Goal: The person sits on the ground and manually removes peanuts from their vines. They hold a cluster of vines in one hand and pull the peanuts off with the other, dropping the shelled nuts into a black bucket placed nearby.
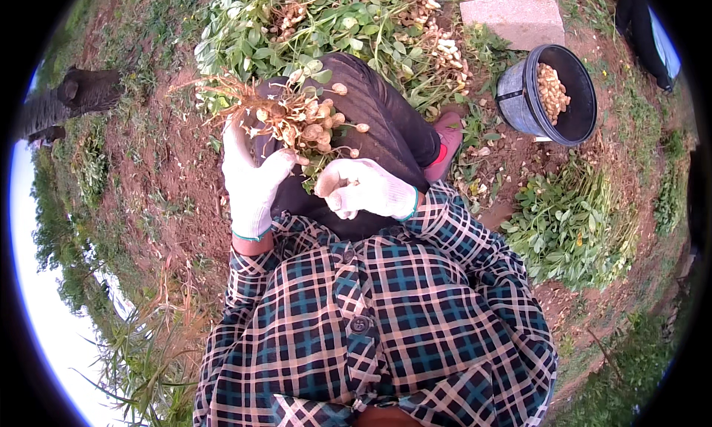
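My left hand [253, 185], in a white knit glove, grips a bunch of uprooted peanut plants by the root end. Brown roots [236, 96] stick out to the left, and a cluster of pale peanut pods [314, 124] hangs toward the right. My right hand [370, 189], gloved the same way, is just below the pods with its fingers curled inward. Whether peanuts lie inside those fingers is hidden. Both hands are above my dark trouser legs [361, 101].
A heap of leafy peanut plants [334, 26] with pods lies in front. To the right stand a dark bucket [514, 96] part filled with peanuts [550, 93] and a pale block [514, 18]. Nearer lies a pile of green plants [567, 226]. A tree trunk [72, 98] rises at left.
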The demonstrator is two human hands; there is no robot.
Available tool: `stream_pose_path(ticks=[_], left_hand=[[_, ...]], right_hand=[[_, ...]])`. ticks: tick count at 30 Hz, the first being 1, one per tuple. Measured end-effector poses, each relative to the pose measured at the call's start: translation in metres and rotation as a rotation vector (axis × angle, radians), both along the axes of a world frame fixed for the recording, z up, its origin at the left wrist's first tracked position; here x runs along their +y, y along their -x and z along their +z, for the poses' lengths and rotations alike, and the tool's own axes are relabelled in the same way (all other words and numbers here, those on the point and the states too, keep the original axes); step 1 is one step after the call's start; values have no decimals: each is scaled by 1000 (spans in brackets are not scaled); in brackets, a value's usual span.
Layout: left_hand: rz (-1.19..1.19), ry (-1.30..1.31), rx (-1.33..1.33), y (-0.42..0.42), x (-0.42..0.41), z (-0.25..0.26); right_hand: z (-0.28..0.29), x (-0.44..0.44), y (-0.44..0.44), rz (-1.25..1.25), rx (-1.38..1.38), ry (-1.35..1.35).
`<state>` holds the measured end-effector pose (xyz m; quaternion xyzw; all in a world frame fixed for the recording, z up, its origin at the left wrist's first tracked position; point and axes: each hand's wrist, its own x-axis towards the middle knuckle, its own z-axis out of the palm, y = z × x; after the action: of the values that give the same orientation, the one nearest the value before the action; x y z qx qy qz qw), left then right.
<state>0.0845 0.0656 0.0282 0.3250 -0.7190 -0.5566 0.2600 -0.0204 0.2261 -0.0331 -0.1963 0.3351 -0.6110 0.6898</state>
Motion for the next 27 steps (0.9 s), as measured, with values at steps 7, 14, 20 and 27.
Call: stream_pose_path(ticks=[7,14,20,27], left_hand=[[-141,-237,-22,15,-6,2],[-219,193,-47,-43,-33,15],[-118,190,73,-53,11,87],[-702,288,-150,33,56,46]], right_hand=[[26,15,37,114,384,146],[4,-5,71,-641,1370,1],[-14,-62,68,-476,1639,313],[-14,-22,77,-496,1433,200]])
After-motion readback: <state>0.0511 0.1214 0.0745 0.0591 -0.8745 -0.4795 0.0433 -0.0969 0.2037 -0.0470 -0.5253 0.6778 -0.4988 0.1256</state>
